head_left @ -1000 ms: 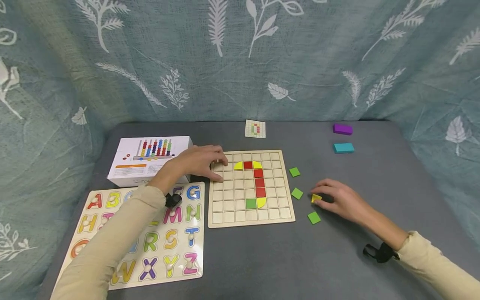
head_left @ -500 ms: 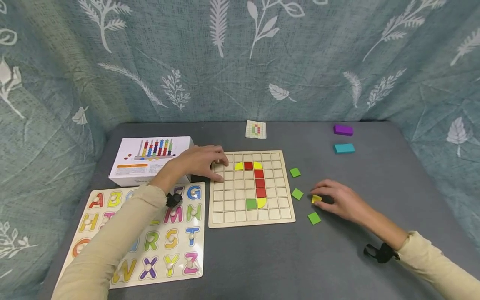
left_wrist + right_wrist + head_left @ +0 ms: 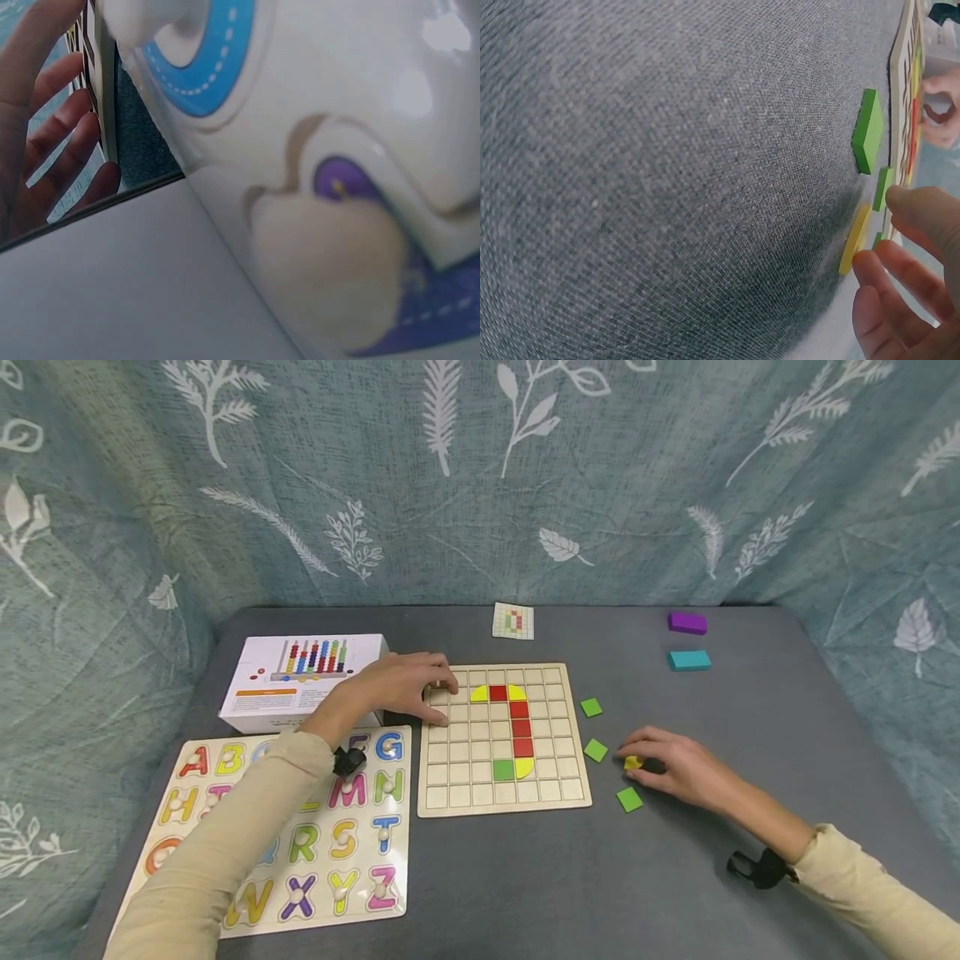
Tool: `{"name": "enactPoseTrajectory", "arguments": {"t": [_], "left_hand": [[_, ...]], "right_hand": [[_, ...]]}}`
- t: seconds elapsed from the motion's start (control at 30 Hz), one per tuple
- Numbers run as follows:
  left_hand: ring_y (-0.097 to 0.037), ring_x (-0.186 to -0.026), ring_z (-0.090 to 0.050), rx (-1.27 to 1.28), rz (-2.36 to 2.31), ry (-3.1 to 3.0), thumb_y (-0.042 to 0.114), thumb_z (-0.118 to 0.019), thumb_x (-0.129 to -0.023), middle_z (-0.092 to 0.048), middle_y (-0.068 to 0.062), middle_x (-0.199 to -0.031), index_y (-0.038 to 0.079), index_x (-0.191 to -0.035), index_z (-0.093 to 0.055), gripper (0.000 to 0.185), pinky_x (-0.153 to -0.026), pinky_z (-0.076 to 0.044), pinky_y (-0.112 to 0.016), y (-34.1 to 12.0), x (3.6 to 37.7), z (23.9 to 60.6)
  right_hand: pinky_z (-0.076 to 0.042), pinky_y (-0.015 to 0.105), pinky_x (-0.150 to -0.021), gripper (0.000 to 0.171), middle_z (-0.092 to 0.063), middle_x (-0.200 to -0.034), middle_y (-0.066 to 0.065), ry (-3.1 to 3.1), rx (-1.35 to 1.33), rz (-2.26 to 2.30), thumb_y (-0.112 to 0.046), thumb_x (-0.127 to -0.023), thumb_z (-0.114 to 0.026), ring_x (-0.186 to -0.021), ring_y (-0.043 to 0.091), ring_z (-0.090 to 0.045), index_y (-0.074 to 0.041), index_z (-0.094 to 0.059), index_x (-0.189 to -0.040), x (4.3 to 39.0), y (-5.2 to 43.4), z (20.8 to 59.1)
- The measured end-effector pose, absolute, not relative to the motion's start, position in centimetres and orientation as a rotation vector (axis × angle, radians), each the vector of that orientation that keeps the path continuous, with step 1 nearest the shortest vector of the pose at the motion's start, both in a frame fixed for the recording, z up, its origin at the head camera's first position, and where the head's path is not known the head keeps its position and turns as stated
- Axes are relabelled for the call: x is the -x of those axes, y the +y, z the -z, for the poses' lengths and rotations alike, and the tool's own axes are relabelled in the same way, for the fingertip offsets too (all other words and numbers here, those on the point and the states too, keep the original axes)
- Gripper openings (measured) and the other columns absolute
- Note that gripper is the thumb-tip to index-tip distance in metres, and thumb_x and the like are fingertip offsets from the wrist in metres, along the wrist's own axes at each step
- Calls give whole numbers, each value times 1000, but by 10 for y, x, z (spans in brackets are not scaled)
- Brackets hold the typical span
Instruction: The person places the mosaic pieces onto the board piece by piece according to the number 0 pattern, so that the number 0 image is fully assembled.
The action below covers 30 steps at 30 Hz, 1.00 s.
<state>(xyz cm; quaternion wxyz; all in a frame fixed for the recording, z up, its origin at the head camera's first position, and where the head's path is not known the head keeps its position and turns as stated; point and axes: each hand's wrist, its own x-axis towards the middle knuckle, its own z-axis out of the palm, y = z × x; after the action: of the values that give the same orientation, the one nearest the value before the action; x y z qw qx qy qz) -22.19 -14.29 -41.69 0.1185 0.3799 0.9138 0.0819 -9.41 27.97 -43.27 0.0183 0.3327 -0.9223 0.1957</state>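
Observation:
A wooden grid board [image 3: 465, 777] lies mid-table with red [image 3: 521, 728], yellow [image 3: 478, 694] and green [image 3: 503, 769] tiles set in it. My left hand [image 3: 444, 700] rests on the board's far left corner, fingers and thumb pressing the wood; its fingers [image 3: 52, 150] show beside the board's edge [image 3: 101, 90]. Right of the board, my right hand [image 3: 636, 758] curls its fingertips round a small yellow piece [image 3: 633, 762] that lies on the cloth. In the right wrist view the yellow piece [image 3: 853, 240] lies flat with my fingertips [image 3: 900, 285] at its end.
Three loose green squares [image 3: 591, 707], [image 3: 596, 750], [image 3: 628, 799] lie right of the board. A pattern card [image 3: 513, 621] sits behind it. A purple block [image 3: 687, 623] and a teal block [image 3: 688, 660] are far right. An abacus box [image 3: 300, 681] and an alphabet puzzle [image 3: 300, 835] fill the left.
My right hand's fingers have closed a little further over the yellow piece. The left hand stays on the board's corner.

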Motion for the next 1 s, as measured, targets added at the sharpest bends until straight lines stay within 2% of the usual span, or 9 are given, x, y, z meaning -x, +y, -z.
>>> {"name": "enactPoseTrajectory", "arguments": {"t": [0.2, 0.63, 1.0], "left_hand": [[-7, -86, -49, -1103, -227, 2675, 60, -72, -77, -56, 10, -108, 32, -114, -66, 46, -68, -39, -27, -143, 222, 417], [-7, -86, -49, -1099, -230, 2677, 60, -72, -77, -56, 10, -108, 32, -114, -66, 47, -68, -39, -27, -142, 221, 416], [-7, -87, -50, -1097, -226, 2670, 60, -72, -78, -56, 10, -108, 32, -114, -66, 47, -68, -38, -27, -142, 221, 414]], "right_hand": [[-49, 25, -67, 25, -66, -107, -3, -2872, -1041, -633, -11, -81, -77, -84, 7, -62, -14, -73, -105, 94, 280, 433], [-52, 37, -79, 29, -66, -109, 1, -2921, -1078, -525, -9, -82, -76, -97, 16, -62, -13, -73, -110, 98, 284, 433], [-53, 34, -75, 27, -66, -106, 0, -2892, -1107, -522, -5, -81, -76, -93, 15, -63, -13, -75, -107, 102, 287, 434]]}}
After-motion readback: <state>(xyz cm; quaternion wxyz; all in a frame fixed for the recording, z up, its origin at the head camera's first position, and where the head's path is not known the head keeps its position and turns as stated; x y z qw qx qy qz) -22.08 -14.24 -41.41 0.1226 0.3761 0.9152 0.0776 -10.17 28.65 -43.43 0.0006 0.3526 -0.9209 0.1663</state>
